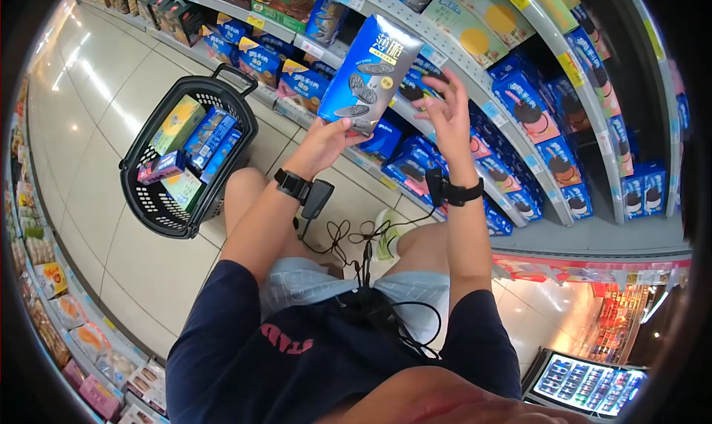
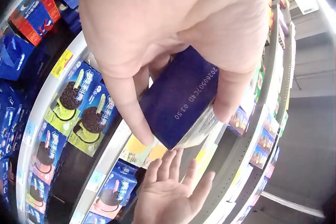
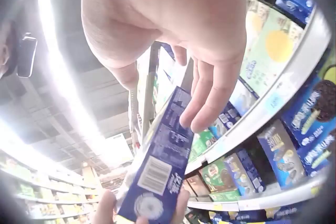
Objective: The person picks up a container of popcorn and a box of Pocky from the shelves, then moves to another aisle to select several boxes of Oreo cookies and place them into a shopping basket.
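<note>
My left hand point(image 1: 326, 148) grips a blue and silver box of thin biscuits point(image 1: 373, 75) by its lower end, with the thumb across the front. Seen from the left wrist, fingers and thumb clasp both sides of the box's dark blue end point(image 2: 181, 98), which bears a printed date code. My right hand point(image 1: 451, 120) is raised to the right of the box, its fingers spread and loosely bent, holding nothing. In the right wrist view a narrow side with a barcode point(image 3: 155, 174) shows, and the fingertips of my right hand point(image 3: 173, 24) overlap the box's far end.
A black shopping basket point(image 1: 133, 194) with several packets in it stands on the tiled floor point(image 1: 96, 105) to the left. Curved shelves point(image 1: 475, 90) of boxed biscuits run ahead and to the right. Cables point(image 1: 356, 238) from the wrist cameras hang over my lap.
</note>
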`<state>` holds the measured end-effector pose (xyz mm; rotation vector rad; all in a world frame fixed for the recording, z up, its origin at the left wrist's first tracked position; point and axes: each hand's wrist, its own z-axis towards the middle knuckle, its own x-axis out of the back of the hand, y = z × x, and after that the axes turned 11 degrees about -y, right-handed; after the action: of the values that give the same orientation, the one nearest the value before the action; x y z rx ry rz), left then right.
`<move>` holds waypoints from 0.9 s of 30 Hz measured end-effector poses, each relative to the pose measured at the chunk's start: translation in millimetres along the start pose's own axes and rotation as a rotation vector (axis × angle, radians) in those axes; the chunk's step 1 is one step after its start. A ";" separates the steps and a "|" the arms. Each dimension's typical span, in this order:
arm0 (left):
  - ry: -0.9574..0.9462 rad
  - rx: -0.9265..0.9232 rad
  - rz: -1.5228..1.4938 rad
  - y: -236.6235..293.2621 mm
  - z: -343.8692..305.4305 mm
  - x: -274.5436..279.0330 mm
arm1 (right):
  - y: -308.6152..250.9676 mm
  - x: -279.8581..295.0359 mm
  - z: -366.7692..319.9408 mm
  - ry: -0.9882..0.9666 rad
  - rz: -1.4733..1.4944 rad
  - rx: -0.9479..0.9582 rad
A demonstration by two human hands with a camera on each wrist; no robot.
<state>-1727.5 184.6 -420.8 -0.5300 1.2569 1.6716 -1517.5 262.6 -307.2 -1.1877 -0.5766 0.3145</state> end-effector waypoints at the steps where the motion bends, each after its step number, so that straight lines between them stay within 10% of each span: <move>1: 0.011 0.009 0.005 1.0 -0.1 -0.9 | -12.7 -2.2 10.7 -0.023 -0.001 0.018; 13: -0.017 0.040 -0.038 14.1 16.0 -3.2 | -28.5 -18.8 59.2 -0.137 -0.069 -0.083; 20: 0.397 0.205 0.212 15.4 22.3 17.3 | -19.6 18.2 111.9 0.136 -0.238 0.022; 27: 0.287 0.291 0.262 25.5 25.5 24.6 | -15.6 63.4 201.2 0.286 -0.131 0.029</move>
<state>-1756.1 217.4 -417.7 -0.4519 1.8110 1.6218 -1582.5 446.5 -225.2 -1.1361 -0.3955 0.0393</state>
